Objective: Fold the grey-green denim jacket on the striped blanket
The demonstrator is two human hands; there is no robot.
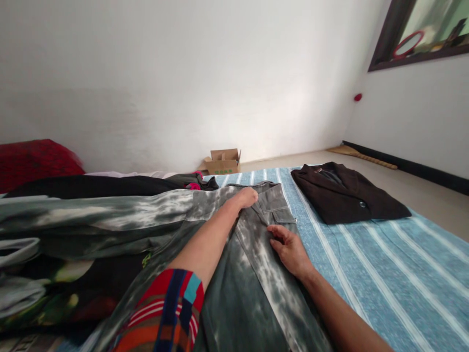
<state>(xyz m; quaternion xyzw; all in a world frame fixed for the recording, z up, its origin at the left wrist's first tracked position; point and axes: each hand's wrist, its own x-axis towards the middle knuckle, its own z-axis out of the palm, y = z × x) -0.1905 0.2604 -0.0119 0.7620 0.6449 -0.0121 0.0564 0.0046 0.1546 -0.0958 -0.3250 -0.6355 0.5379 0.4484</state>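
Grey tie-dyed jeans [242, 278] lie spread on a bed, one leg running off to the left and the other toward me. Near their waistband, my left hand [249, 197] is closed on the fabric, its fingertips mostly hidden. Lower down, my right hand [291, 250] rests at the jeans' right edge beside a stitched pocket, thumb and fingers curved but apart. A folded dark brown jacket [348, 193] with a button lies further right, touched by neither hand.
A blue striped sheet [381, 259] covers the bed. Dark clothes [110, 186] and a patterned black garment [95, 288] lie at left, near a red bundle [36, 159]. Behind are a cardboard box [223, 164] and a wall; a straw broom [361, 151] lies at far right.
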